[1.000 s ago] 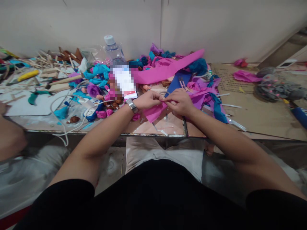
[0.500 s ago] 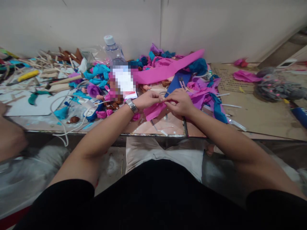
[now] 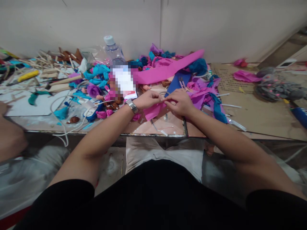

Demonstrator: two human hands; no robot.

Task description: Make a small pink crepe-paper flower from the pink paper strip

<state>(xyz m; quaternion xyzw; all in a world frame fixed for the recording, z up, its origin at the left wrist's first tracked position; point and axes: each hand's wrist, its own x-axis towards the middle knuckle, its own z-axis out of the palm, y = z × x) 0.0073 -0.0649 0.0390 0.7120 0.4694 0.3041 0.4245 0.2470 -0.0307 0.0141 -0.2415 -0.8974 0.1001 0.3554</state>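
Both hands meet over the front part of the table with their fingertips close together. My left hand, a metal watch on its wrist, is closed in a pinch on a piece of pink crepe paper that hangs below the fingers. The fingers of my right hand pinch at the same spot; the exact point of contact is hidden between the fingertips. Just behind the right hand lies a sheet of blue paper, with small scissors or pliers on it. A phone stands left of my hands.
A long pink crepe strip lies across crumpled paper behind. A plastic bottle stands by the wall. White cable hangs over the front edge. Cardboard covers the right side. Another person's arm is at far left.
The hanging pink crepe paper has shifted slightly and shows a little less below my fingers. Both hands stay nearly in place.
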